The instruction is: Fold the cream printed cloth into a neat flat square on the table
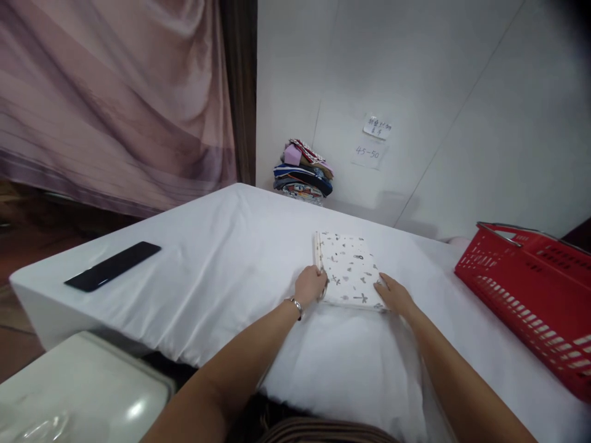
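Observation:
A folded white cloth [348,271] with a small grey print, squared into a flat stack of layers, lies on the white-covered table [194,271]. My left hand [310,284], with a metal band at the wrist, is closed around the cloth's left edge near its front corner. At the opposite edge, my right hand [394,295] pinches the cloth near the front right corner. Parts of the fingers on both hands are hidden at the edges.
A red plastic basket [530,289] stands on the right side. A dark flat slab [113,266] lies at the table's left. Folded fabrics [303,175] are piled against the wall [415,80], which bears paper notes [369,151]. A pink curtain [120,98] hangs at left.

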Demonstrator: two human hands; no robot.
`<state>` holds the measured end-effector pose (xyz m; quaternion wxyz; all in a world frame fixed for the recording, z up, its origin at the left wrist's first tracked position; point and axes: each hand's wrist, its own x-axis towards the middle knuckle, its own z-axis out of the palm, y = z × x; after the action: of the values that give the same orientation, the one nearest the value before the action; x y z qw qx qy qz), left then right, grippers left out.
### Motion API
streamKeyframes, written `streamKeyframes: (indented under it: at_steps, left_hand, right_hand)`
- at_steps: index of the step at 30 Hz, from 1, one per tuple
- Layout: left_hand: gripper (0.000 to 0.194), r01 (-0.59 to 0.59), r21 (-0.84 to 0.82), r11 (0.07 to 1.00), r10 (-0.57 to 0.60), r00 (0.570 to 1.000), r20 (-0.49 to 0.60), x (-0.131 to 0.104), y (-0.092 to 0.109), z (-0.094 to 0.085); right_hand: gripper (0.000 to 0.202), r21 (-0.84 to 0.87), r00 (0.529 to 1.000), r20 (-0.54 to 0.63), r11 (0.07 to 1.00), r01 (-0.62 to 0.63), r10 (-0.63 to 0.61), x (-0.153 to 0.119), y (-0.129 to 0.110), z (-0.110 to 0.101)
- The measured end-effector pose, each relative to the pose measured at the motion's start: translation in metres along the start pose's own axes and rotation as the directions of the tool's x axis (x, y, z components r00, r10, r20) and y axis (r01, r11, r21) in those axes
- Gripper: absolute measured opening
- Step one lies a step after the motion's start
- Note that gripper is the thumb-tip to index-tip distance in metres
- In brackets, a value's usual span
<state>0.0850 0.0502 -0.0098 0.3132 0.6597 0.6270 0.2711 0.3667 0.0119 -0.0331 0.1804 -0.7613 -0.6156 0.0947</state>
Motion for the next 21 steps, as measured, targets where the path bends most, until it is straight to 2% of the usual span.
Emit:
streamKeyframes:
  at_steps: [2,5,9,12,16,21]
  left_hand:
    - [0.012,-0.007,-0.001,1.0,0.007,1.0,-0.005,-0.001,-0.002,0.001]
    - [0.018,0.003,-0.001,1.0,-0.003,1.0,0.0,-0.003,-0.002,0.002]
    - [0.022,-0.007,-0.03,1.0,0.005,0.999,-0.043,-0.008,0.0,0.001]
    - [0.017,-0.026,-0.058,0.998,0.025,0.999,-0.023,-0.012,-0.001,0.0]
    - [0.018,-0.05,-0.062,0.997,0.051,0.999,0.013,-0.014,-0.004,-0.001]
    - [0.026,-0.045,-0.109,0.993,0.052,0.997,0.065,-0.016,-0.003,-0.006]
  right_hand:
    - [0.051,-0.056,0.996,-0.042,0.996,0.075,-0.078,0.0,-0.011,-0.003]
    - [0.049,-0.053,0.959,-0.082,0.962,0.268,-0.272,0.001,-0.042,-0.001]
    - [0.051,0.072,0.894,0.02,0.893,0.444,-0.447,0.01,-0.097,0.016]
    - [0.051,0.12,0.859,0.074,0.859,0.497,-0.507,0.018,-0.126,0.036]
    - [0.05,0.098,0.846,0.156,0.86,0.501,-0.51,0.023,-0.133,0.056]
    - [0.049,0.116,0.829,0.165,0.845,0.522,-0.535,0.034,-0.129,0.058]
